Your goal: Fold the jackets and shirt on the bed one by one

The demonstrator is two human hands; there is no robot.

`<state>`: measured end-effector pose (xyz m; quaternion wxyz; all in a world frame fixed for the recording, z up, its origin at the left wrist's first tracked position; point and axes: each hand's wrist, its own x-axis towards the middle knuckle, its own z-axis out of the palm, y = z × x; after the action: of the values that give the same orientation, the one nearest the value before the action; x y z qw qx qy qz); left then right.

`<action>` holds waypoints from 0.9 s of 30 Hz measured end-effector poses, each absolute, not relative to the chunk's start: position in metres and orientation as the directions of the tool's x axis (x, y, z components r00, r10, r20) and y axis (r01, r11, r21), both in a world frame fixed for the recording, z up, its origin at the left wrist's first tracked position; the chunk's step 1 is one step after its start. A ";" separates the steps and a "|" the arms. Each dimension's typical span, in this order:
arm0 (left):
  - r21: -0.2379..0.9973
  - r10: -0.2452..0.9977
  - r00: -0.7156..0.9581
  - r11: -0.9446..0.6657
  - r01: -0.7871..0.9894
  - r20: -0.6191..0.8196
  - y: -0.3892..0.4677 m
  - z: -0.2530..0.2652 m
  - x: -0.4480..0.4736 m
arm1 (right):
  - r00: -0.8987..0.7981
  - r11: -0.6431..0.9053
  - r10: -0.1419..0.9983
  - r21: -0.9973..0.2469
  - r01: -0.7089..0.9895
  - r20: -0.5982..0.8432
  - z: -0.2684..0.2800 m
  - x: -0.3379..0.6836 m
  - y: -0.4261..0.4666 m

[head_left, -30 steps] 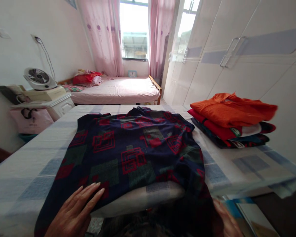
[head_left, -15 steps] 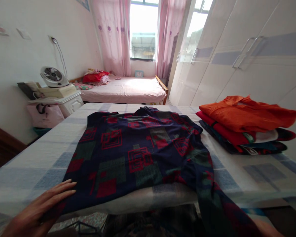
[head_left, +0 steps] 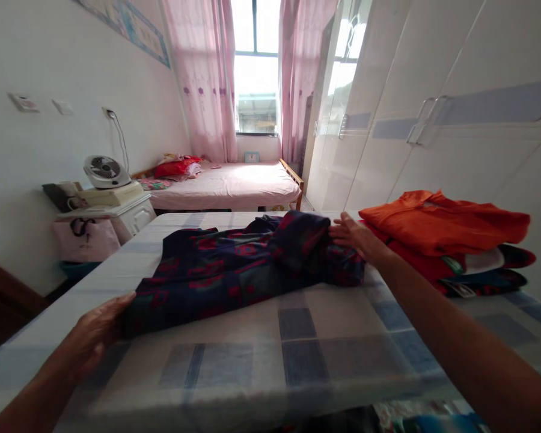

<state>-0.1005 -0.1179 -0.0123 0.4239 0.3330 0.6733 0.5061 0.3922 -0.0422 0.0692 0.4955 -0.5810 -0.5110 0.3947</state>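
Note:
A dark navy long-sleeved shirt (head_left: 216, 282) with red and green square patterns lies on the bed in front of me, its near part folded over away from me. My left hand (head_left: 97, 331) is at the shirt's near left corner, fingers stretched out along its edge and thumb apart; it is somewhat blurred. At the shirt's right end, my right hand (head_left: 354, 234) reaches over a bunched sleeve part (head_left: 304, 237), its fingers spread and touching or just above the cloth.
A stack of folded clothes, topped by an orange garment (head_left: 446, 219), sits on the right of the checked bedsheet (head_left: 252, 367). White wardrobes (head_left: 433, 162) line the right side. Beyond lie a pink bed (head_left: 238, 186), a fan (head_left: 106, 171) and a pink bag (head_left: 85, 237).
The shirt's near part has been folded away from me, exposing the sheet in front. My right hand has moved from the lower right, bringing the sleeve up over the shirt. The view has tilted upward.

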 end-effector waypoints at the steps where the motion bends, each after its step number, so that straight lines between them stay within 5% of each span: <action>1: 0.953 0.869 -0.413 0.304 0.010 -0.273 -0.120 -0.013 -0.098 | 0.193 0.001 0.979 -0.940 0.342 0.072 0.053 0.400 -0.042; 6: 0.899 0.864 -0.397 0.402 0.173 -0.309 -0.130 -0.017 -0.094 | -0.009 0.148 0.957 -0.465 0.873 0.289 -0.018 0.435 -0.072; 11: 0.886 0.892 -0.267 0.421 0.196 -0.365 -0.124 -0.020 -0.087 | -0.233 0.278 0.856 -0.031 0.960 0.460 -0.043 0.433 -0.093; 14: 0.889 0.890 -0.315 0.404 0.216 -0.329 -0.123 -0.020 -0.084 | -0.296 0.307 0.784 0.073 0.949 0.546 -0.044 0.423 -0.095; 17: 0.888 0.903 -0.302 0.384 0.254 -0.304 -0.124 -0.020 -0.085 | -0.261 0.319 0.796 -0.012 0.948 0.546 -0.040 0.420 -0.091; 20: 0.887 0.911 -0.289 0.373 0.272 -0.294 -0.124 -0.020 -0.089 | 0.010 0.186 0.881 -0.364 0.913 0.474 -0.034 0.427 -0.082; 23: 0.881 0.898 -0.332 0.386 0.276 -0.289 -0.122 -0.020 -0.089 | 0.261 0.041 0.913 -0.707 0.706 0.314 -0.032 0.439 -0.069; 27: 0.889 0.890 -0.379 0.370 0.272 -0.254 -0.118 -0.019 -0.084 | 0.276 0.032 0.932 -0.810 0.586 0.237 -0.029 0.444 -0.057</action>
<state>-0.0837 -0.1183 -0.0192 0.3900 0.3978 0.7299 0.3961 0.4444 -0.0568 -0.0290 0.4390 -0.6673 -0.5685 0.1968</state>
